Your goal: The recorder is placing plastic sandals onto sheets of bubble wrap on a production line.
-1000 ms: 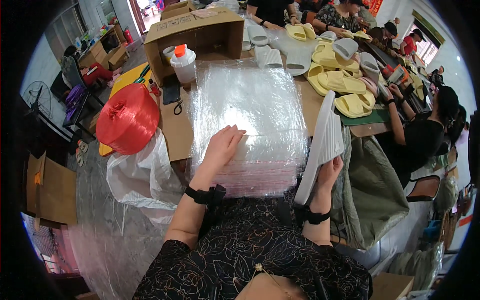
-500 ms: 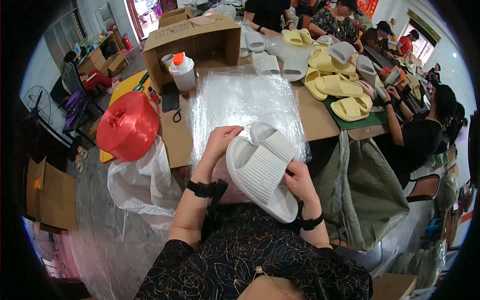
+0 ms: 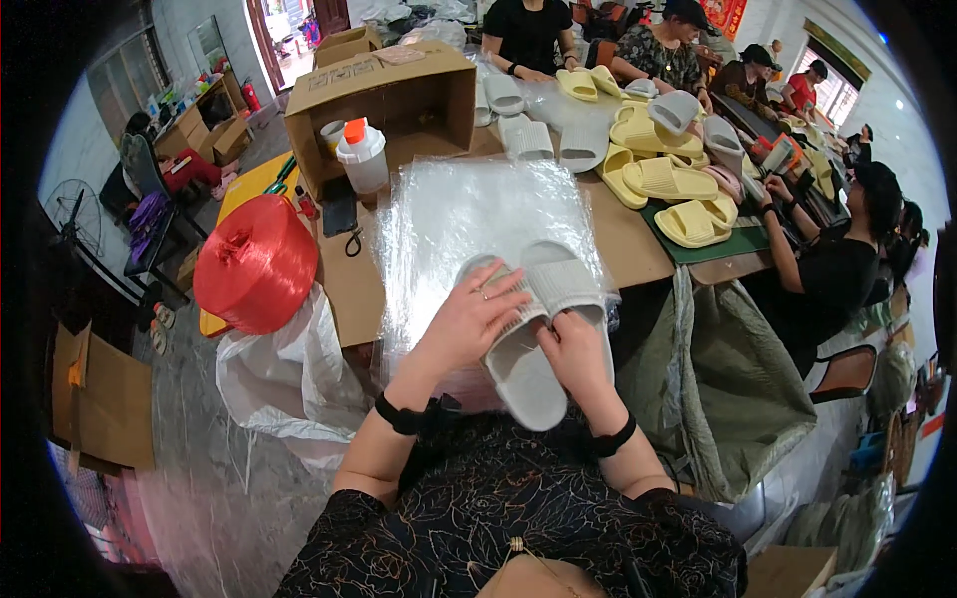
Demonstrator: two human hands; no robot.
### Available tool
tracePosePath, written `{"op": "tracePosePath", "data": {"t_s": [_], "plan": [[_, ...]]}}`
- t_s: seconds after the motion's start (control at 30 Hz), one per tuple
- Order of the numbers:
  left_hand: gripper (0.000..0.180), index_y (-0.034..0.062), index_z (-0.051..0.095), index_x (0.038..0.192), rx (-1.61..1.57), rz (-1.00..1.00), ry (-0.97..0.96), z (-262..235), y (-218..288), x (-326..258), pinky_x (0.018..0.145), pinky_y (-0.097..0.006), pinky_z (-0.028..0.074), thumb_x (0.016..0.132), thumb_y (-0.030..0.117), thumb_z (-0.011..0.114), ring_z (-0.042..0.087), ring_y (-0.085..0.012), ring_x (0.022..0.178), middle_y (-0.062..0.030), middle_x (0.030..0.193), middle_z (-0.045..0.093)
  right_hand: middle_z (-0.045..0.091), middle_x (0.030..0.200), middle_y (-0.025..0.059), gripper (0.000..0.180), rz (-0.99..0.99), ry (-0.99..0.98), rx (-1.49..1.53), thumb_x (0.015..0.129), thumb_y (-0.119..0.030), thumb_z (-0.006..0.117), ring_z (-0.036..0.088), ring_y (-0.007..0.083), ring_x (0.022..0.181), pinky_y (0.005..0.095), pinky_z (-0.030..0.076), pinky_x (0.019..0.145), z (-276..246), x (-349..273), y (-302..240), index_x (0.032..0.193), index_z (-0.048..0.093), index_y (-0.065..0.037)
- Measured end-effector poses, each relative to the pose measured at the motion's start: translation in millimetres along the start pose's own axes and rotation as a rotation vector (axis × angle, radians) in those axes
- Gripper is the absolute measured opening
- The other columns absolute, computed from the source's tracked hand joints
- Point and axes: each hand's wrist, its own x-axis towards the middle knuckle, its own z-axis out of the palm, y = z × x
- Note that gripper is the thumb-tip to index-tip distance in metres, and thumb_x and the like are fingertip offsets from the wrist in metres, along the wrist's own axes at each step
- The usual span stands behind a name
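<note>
I hold a pair of light grey slide slippers side by side in front of my body, heels toward me, above a stack of clear plastic bags (image 3: 439, 209). My left hand (image 3: 467, 317) lies across the ribbed strap of the left slipper (image 3: 528, 384), its fingers curved over the top. With its fingers bent at the inner edge of the right slipper (image 3: 563, 284), my right hand (image 3: 578, 356) grips it where the two slippers meet. Some of the right hand's fingertips are hidden.
Yellow slippers (image 3: 668, 177) and grey ones are piled on the table at the right. An open cardboard box (image 3: 384, 75), a white bottle (image 3: 362, 164), a phone (image 3: 340, 207) and a red twine roll (image 3: 256, 264) stand left. A co-worker (image 3: 827, 244) sits at the right.
The slippers have turned from a slanted, overlapping hold to lying side by side. My left hand has moved from the left slipper's outer side onto its strap; my right hand has shifted between them.
</note>
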Motion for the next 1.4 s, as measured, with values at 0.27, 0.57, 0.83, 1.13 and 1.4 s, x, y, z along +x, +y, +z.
{"op": "tracePosePath", "data": {"t_s": [0.27, 0.57, 0.83, 1.13, 1.4], "plan": [[0.033, 0.0152, 0.066, 0.128, 0.11, 0.152, 0.037, -20.4, 20.7, -11.0, 0.117, -0.048, 0.034, 0.095, 0.018, 0.062, 0.045, -0.0313, 0.138, -0.0054, 0.145, 0.056, 0.064, 0.089, 0.0247, 0.027, -0.002, -0.039, -0.132, 0.094, -0.027, 0.061, 0.065, 0.0441, 0.083, 0.0522, 0.052, 0.074, 48.4, 79.5, -2.8, 0.09, 0.061, 0.0], [0.03, 0.0132, 0.068, 0.12, 0.046, 0.153, 0.003, -63.6, 11.0, -15.4, 0.111, -0.044, 0.041, 0.091, 0.012, 0.063, 0.054, -0.0267, 0.13, -0.0026, 0.134, 0.064, 0.065, 0.091, 0.025, 0.029, -0.01, 0.073, -0.073, 0.096, -0.025, 0.058, 0.066, 0.045, 0.085, 0.0512, 0.054, 0.076, 99.8, 157.1, -21.3, 0.089, 0.063, 0.002], [0.03, 0.0092, 0.07, 0.117, -0.058, 0.076, 0.0, -56.3, 0.4, -44.1, 0.106, -0.043, 0.046, 0.087, 0.014, 0.07, 0.058, -0.0302, 0.126, -0.008, 0.129, 0.067, 0.056, 0.114, 0.0234, 0.053, 0.042, 0.096, -0.08, 0.087, -0.029, 0.072, 0.058, 0.0383, 0.108, 0.0476, 0.05, 0.087, 98.8, 134.3, -19.6, 0.125, 0.055, 0.003], [0.03, 0.0023, 0.071, 0.113, -0.208, -0.631, 0.385, -63.8, -40.1, -83.3, 0.082, -0.035, 0.053, 0.093, 0.025, 0.068, 0.071, -0.023, 0.089, -0.0151, 0.098, 0.074, 0.071, 0.088, 0.0043, 0.039, 0.067, -0.898, 0.8, 0.088, -0.026, 0.077, 0.063, 0.011, 0.077, 0.0276, 0.052, 0.069, -44.9, -6.0, 3.4, 0.116, 0.071, 0.0], [0.052, -0.0019, 0.072, 0.087, -0.383, -0.925, 0.255, -41.1, -68.1, -96.3, 0.055, -0.028, 0.046, 0.098, 0.046, 0.056, 0.058, -0.012, 0.055, -0.0057, 0.066, 0.066, 0.057, 0.064, -0.0024, 0.03, 0.479, -0.171, 0.823, 0.099, -0.029, 0.061, 0.05, 0.0054, 0.057, 0.022, 0.039, 0.051, -69.6, 10.3, 48.2, 0.089, 0.069, -0.001]]}}
